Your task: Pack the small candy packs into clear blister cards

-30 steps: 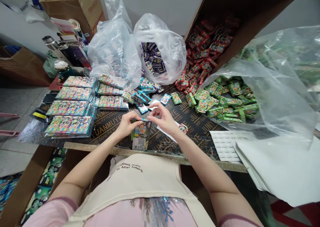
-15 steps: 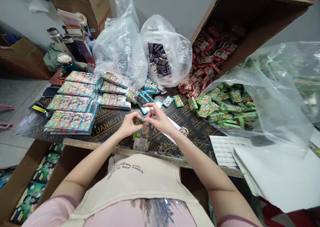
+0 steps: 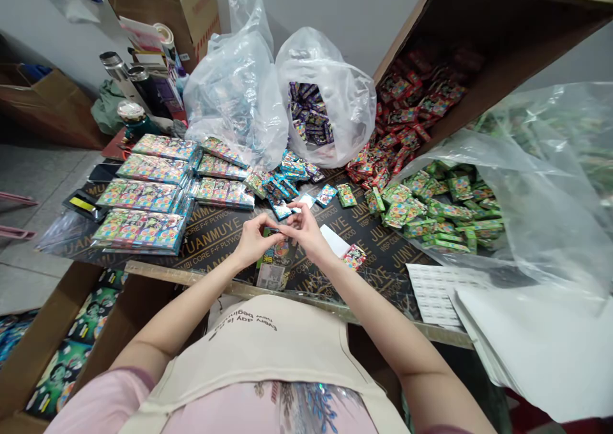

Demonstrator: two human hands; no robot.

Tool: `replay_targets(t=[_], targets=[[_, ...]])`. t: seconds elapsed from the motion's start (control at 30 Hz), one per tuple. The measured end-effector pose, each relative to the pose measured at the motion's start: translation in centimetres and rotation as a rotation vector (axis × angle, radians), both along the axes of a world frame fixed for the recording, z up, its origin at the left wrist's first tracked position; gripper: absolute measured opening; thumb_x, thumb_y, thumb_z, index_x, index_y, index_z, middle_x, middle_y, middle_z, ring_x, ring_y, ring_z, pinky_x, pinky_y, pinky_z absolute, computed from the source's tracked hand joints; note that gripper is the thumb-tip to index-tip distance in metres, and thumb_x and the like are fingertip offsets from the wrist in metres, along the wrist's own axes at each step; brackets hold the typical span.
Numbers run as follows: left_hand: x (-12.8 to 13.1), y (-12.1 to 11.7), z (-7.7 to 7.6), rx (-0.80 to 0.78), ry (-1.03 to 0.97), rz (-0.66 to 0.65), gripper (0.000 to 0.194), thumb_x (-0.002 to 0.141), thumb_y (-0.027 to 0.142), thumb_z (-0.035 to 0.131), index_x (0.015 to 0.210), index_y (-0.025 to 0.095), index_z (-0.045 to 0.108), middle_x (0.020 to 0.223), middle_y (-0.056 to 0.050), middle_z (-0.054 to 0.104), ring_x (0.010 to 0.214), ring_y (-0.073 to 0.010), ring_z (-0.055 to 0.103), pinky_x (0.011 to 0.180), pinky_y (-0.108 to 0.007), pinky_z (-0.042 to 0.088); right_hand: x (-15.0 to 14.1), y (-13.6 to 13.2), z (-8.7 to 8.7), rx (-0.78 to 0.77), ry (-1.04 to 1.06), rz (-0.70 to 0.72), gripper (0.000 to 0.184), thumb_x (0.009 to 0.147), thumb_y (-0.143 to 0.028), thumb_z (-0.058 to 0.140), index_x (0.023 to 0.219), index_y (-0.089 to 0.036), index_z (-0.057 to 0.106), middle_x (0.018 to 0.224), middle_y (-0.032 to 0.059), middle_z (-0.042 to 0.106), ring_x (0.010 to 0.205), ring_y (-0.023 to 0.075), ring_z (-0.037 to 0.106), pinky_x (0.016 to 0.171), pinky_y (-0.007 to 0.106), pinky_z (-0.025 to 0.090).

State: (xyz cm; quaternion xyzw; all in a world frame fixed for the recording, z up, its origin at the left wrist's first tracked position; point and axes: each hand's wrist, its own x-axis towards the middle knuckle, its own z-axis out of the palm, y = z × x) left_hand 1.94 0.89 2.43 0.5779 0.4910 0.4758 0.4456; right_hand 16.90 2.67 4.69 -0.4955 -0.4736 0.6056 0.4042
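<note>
A flat printed plastic pouch (image 3: 274, 269) hangs upright in front of me at the table's near side, its top edge pinched between my two hands. My left hand (image 3: 256, 237) grips the upper left corner with thumb and index finger. At the upper right edge, my right hand (image 3: 305, 231) closes its thumb and forefinger close to the left thumb, the other fingers bent. Just beyond my fingertips lie a blue small box (image 3: 280, 210) and a white paper piece (image 3: 305, 202). A red small box (image 3: 354, 257) rests right of my right wrist, on a white slip (image 3: 334, 239).
Wrapped box sets (image 3: 138, 194) are stacked at left. Behind stand a bag of purple boxes (image 3: 352, 115) and a clear bag (image 3: 234, 102). Red boxes spill from a tipped carton (image 3: 426, 32); green boxes (image 3: 445, 210) spill from a bag. A sticker sheet (image 3: 433, 290) and white sheets (image 3: 531, 351) lie right.
The view has shifted slightly. Both hands stay on the pouch's top edge, their fingertips changing position a little. More of the red box and white slip shows beside my right forearm.
</note>
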Motion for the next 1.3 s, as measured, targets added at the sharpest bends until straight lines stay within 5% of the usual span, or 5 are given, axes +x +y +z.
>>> replay_targets(t=[0.27, 0.57, 0.83, 1.13, 1.3], targets=[[-1.9, -2.1, -0.5, -0.173, -0.15, -0.154, 0.032, 0.075, 0.032, 0.071, 0.098, 0.012, 0.066, 0.089, -0.007, 0.072, 0.082, -0.0204, 0.068, 0.078, -0.033, 0.053, 0.5, 0.8, -3.3, -0.275, 0.268, -0.234, 0.038, 0.07, -0.049, 0.06, 0.099, -0.024, 0.053, 0.072, -0.0017, 0.061, 0.06, 0.0151, 0.055, 0.056, 0.026, 0.042], [-8.0, 4.2, -1.5, 0.718, 0.608, 0.229, 0.036, 0.088, 0.014, 0.05, 0.121, 0.023, 0.062, 0.119, -0.009, 0.067, 0.119, -0.023, 0.057, 0.11, -0.052, 0.034, -2.0, 6.2, -6.1, 0.972, -0.975, 0.008, 0.033, 0.087, -0.03, 0.052, 0.116, -0.017, 0.06, 0.133, 0.0139, 0.054, 0.13, 0.0301, 0.038, 0.106, 0.049, 0.021], [-8.7, 6.5, -6.2, 0.801, 0.765, 0.282, 0.04, 0.09, 0.013, 0.046, 0.127, 0.024, 0.057, 0.12, -0.01, 0.066, 0.122, -0.0237, 0.055, 0.107, -0.055, 0.037, -5.8, 11.4, -7.3, 1.083, -1.331, 0.183, 0.044, 0.084, -0.014, 0.045, 0.126, -0.002, 0.052, 0.122, 0.0214, 0.061, 0.124, 0.0308, 0.045, 0.11, 0.048, 0.014], [-7.6, 6.7, -6.9, 0.392, 0.841, 0.046, 0.059, 0.077, 0.025, 0.069, 0.132, 0.012, 0.05, 0.139, -0.02, 0.049, 0.136, -0.0336, 0.035, 0.112, -0.061, 0.021, -3.2, 11.2, -2.8, 0.969, -0.916, -0.003, 0.034, 0.09, -0.019, 0.043, 0.121, -0.014, 0.058, 0.111, 0.0159, 0.068, 0.1, 0.0267, 0.062, 0.099, 0.047, 0.033], [-4.7, 6.1, -6.8, 0.037, 0.515, 0.266, 0.045, 0.085, 0.036, 0.059, 0.119, 0.006, 0.057, 0.124, -0.017, 0.056, 0.11, -0.0229, 0.058, 0.101, -0.044, 0.043, -8.9, 6.6, -2.0, 1.023, -0.725, 0.219, 0.035, 0.092, -0.025, 0.048, 0.124, -0.015, 0.058, 0.117, 0.0161, 0.066, 0.107, 0.028, 0.061, 0.093, 0.045, 0.04]])
